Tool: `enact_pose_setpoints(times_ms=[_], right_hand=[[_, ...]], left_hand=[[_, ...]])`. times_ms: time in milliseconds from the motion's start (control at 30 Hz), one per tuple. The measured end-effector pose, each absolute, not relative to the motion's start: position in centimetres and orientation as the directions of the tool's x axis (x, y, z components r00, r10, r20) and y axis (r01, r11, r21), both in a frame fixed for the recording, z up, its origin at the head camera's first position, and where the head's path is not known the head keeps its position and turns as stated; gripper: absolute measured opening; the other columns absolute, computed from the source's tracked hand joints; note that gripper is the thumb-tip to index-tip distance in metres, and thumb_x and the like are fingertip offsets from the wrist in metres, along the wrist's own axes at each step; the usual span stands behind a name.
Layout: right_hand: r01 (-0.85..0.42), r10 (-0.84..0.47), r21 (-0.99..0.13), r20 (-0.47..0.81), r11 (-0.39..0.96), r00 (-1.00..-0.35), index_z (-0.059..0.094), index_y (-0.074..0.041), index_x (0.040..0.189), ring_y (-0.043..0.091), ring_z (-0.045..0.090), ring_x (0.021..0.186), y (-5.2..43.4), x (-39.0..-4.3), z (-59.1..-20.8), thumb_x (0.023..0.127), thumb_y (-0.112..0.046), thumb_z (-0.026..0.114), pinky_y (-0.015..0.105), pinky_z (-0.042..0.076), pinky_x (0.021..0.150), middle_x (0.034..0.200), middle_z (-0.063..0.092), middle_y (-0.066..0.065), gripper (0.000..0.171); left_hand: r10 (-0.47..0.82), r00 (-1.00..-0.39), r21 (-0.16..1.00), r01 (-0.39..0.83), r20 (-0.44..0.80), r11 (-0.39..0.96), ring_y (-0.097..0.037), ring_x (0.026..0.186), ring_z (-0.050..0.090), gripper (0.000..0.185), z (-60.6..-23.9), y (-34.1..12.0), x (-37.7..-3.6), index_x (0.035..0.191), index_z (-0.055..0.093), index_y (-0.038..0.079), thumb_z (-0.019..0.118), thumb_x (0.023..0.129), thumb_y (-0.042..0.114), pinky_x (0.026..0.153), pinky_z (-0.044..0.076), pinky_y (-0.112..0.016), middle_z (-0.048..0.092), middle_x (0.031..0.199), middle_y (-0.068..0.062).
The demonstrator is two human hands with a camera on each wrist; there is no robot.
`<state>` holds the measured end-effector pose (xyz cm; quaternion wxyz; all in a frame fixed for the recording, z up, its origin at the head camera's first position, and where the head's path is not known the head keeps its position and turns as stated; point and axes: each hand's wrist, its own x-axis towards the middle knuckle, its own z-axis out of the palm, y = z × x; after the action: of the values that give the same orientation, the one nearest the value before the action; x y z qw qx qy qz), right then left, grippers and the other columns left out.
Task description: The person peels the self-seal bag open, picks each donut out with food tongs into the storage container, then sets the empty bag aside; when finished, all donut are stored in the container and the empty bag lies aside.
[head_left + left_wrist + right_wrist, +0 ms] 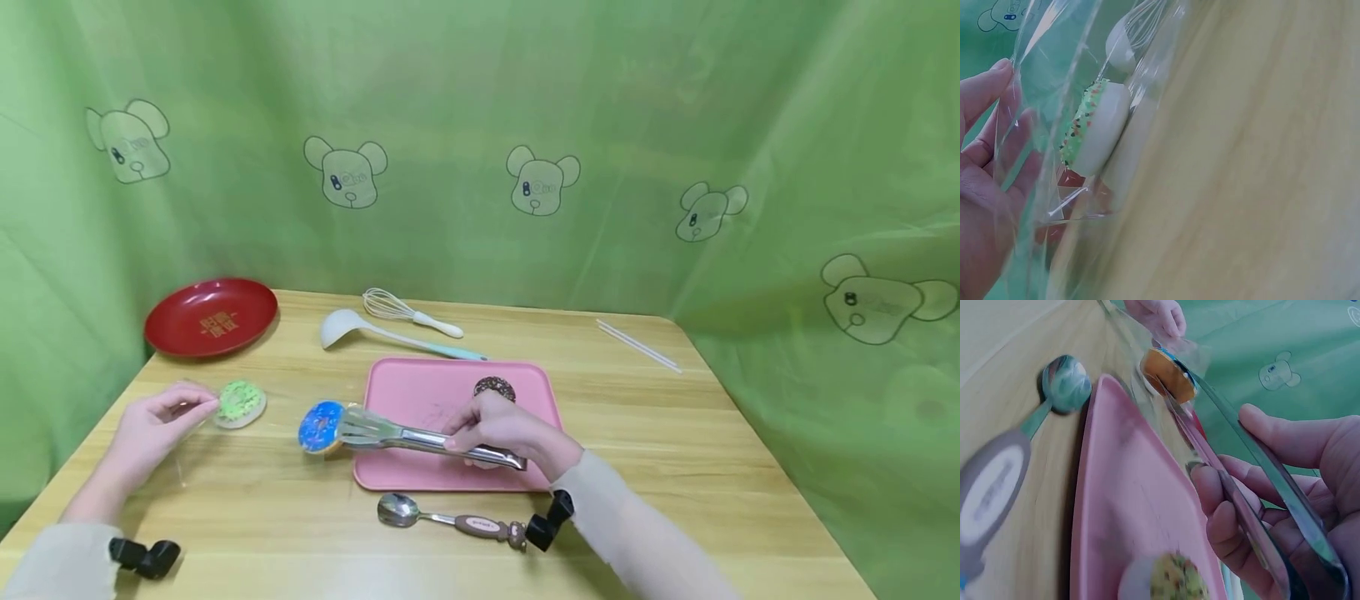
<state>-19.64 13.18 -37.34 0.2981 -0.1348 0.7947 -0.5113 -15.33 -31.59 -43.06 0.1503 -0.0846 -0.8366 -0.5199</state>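
The right hand [501, 430] squeezes metal tongs [420, 437] around a blue-iced doughnut [321, 427], while the left hand [153, 427] pinches open a clear bag [1060, 125] holding a green-sprinkled doughnut [240, 403].

Tongs, two doughnuts and a clear bag on the wooden table

The metal tongs [420, 435] lie almost level, pointing left, their flat slotted tips closed on a blue-iced doughnut [321, 427] – it is tipped up on edge just left of the pink tray, its tan underside showing in the right wrist view [1166, 374]. The right hand [498, 429] squeezes the tongs near the hinge end. A green-sprinkled doughnut [240, 403] with a white base sits inside a clear plastic bag [1054, 94], further left on the table; the left hand [153, 425] pinches the bag's edge – the film is crinkled and gapes toward the doughnut
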Motion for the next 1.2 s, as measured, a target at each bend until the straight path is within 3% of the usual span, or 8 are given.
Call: enact_pose_setpoints(times_ms=[200,467,767,1200], right_hand=[[0.082,-0.523,-0.901,-0.319,0.427,-0.790,0.066,0.006,0.098,0.023,0.066,0.072,16.4,-19.5,-36.9,0.074,-0.005,0.075,0.039,0.055,0.071,0.084,0.068,0.014,0.028],[0.074,-0.481,-0.888,-0.313,0.453,-0.819,0.064,0.009,0.101,0.026,0.064,0.070,20.2,-20.4,-35.9,0.077,-0.006,0.072,0.038,0.055,0.066,0.088,0.067,0.015,0.030],[0.124,-0.353,-0.857,-0.333,0.500,-0.874,0.064,0.008,0.100,0.027,0.063,0.067,20.9,-22.0,-36.3,0.078,-0.006,0.071,0.029,0.054,0.058,0.084,0.065,0.015,0.027],[0.114,-0.377,-0.829,-0.366,0.548,-0.851,0.065,0.008,0.097,0.020,0.062,0.065,21.3,-21.9,-35.9,0.077,-0.007,0.070,0.029,0.052,0.063,0.081,0.067,0.013,0.026]], left_hand=[[-0.019,-0.942,0.847,0.292,0.335,0.445,-0.002,0.091,0.057,0.021,-43.3,-31.5,-15.4,0.103,0.063,-0.005,0.064,0.088,0.010,0.076,0.047,-0.010,0.063,0.100,0.004],[-0.027,-0.944,0.847,0.282,0.328,0.450,-0.001,0.091,0.057,0.021,-43.2,-31.2,-15.4,0.103,0.064,-0.004,0.065,0.088,0.012,0.076,0.046,-0.009,0.063,0.101,0.001],[-0.026,-0.944,0.841,0.281,0.330,0.463,-0.001,0.094,0.056,0.020,-43.2,-31.4,-15.3,0.102,0.064,-0.002,0.065,0.088,0.011,0.078,0.045,-0.008,0.062,0.105,-0.006],[-0.023,-0.948,0.849,0.273,0.317,0.452,-0.004,0.094,0.056,0.023,-43.2,-31.5,-15.2,0.104,0.063,-0.004,0.064,0.089,0.012,0.077,0.046,-0.009,0.062,0.104,-0.006]])
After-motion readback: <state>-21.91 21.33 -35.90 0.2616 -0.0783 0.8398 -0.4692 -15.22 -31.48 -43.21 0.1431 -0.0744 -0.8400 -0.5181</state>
